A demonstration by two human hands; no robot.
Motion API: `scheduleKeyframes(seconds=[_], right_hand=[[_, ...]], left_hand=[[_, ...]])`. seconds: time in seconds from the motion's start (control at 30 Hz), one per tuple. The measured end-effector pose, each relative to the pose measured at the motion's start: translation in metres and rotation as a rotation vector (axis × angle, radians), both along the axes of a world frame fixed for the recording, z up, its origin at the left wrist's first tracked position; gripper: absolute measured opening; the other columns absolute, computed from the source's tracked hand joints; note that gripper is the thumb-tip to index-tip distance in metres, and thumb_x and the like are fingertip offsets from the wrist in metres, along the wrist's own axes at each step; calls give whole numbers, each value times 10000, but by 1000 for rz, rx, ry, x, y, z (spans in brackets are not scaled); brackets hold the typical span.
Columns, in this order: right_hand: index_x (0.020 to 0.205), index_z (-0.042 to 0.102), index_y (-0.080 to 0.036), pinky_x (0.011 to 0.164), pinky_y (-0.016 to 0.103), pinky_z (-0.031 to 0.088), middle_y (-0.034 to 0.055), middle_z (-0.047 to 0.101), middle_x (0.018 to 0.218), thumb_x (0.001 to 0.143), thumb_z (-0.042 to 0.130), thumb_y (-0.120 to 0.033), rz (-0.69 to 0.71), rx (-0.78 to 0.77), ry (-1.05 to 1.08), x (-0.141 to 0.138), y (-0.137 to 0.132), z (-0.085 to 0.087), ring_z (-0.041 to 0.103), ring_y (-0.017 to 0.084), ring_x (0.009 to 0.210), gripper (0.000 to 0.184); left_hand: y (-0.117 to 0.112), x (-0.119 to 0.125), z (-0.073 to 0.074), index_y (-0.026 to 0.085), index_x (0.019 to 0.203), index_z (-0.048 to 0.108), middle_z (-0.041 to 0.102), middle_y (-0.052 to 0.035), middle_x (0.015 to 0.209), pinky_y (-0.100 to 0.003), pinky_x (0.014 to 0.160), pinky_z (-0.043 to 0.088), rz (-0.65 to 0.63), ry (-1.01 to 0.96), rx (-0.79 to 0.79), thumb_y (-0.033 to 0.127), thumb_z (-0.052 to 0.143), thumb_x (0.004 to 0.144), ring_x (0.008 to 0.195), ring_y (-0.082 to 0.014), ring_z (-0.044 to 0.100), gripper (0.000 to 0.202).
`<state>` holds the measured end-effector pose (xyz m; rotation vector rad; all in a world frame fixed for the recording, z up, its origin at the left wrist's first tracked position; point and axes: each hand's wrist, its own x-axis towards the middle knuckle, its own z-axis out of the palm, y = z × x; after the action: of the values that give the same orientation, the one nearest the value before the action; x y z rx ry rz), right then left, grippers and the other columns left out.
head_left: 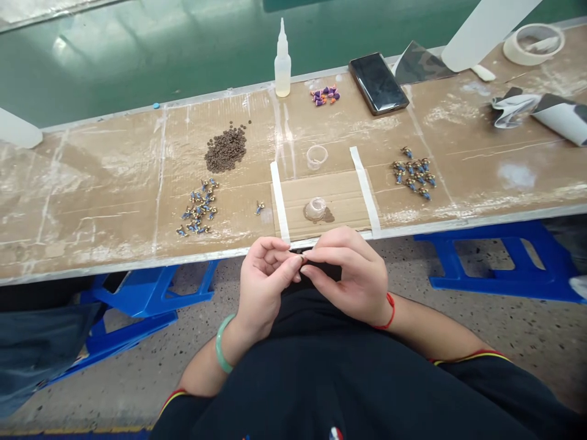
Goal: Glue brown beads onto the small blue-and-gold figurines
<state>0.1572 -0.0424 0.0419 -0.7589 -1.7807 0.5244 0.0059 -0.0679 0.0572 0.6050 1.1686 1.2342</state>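
The left hand [262, 281] and right hand [348, 275] curl inward just below the workbench [92, 208] edge, their fingertips meeting in a pinch on something tiny [302, 258], too hidden to make out. Ahead lies a taped cardboard pad [321, 205], with small blue-and-gold parts [414, 174] beside it.

Whatever the left hand [263, 281] and right hand [348, 275] pinch is hidden between their fingers. The blue-and-gold pieces [415, 174] and purple pieces [325, 95] are too small to make out in detail. The worktop [92, 201] runs off both sides of the view. A pale flat object [486, 30] is cut off by the top edge, and a curled dark-patterned sheet [562, 116] by the right edge.
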Motion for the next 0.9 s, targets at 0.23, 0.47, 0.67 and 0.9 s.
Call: scheduleKeyframes(seconds=[0.23,0.47,0.67,0.9], right_hand=[[980,698,-198,745,330,531,23,667,823,901,717,-83,-20,76,-75,2,5,-4,610,162,776,140],[948,708,-229,764,357,541,9,672,809,911,708,-132,-16,57,-97,5,10,-3,603,171,781,104],[939,674,-220,737,353,531,11,674,804,916,684,-113,1,23,-89,6,11,2,604,166,766,110],[950,660,-186,757,330,522,22,676,829,911,701,-94,62,22,-91,10,14,1,607,153,787,108]], left_hand=[[-2,1,-2,194,828,621,673,59,605,-169,544,520,33,65,46,299,890,698,523,-75,628,316],[-6,1,-3,199,880,660,742,15,675,-202,558,544,38,206,163,287,829,786,593,-124,708,213],[-8,-3,-5,197,944,684,788,-30,770,-217,514,512,25,247,206,313,746,853,606,-148,723,160],[-7,-3,-4,197,968,687,789,-24,773,-210,525,509,27,237,219,281,722,870,616,-144,730,134]])
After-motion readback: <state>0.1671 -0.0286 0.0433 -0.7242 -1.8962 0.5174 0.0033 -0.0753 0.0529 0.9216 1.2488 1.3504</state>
